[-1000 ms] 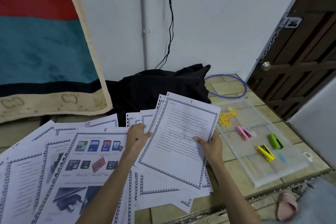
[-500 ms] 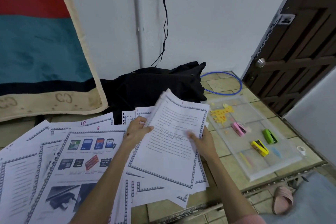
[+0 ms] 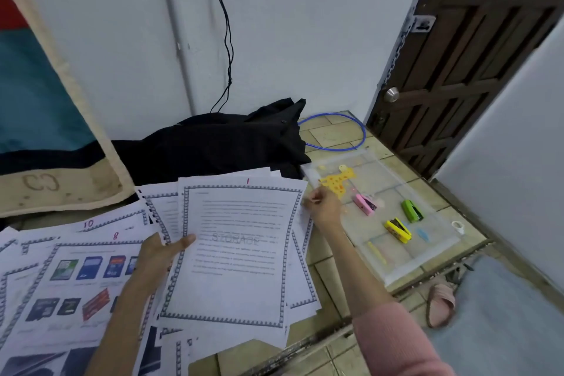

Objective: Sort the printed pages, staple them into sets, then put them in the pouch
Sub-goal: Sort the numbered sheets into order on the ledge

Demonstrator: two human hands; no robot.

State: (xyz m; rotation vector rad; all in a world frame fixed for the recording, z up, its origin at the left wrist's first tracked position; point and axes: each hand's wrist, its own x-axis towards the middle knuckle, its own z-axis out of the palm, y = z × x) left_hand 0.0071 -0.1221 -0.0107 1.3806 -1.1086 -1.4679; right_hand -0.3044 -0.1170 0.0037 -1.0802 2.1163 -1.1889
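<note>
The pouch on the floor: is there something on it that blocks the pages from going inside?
Yes. Three small staplers, pink, green and yellow, lie on the clear pouch, beside the right hand. They would likely need moving before the pages held by the left hand go in.

A room in a home, with work done on the floor: beige floor tiles, a dark wooden door with a round knob and chain, a towel hanging by the white wall, a slipper.
</note>
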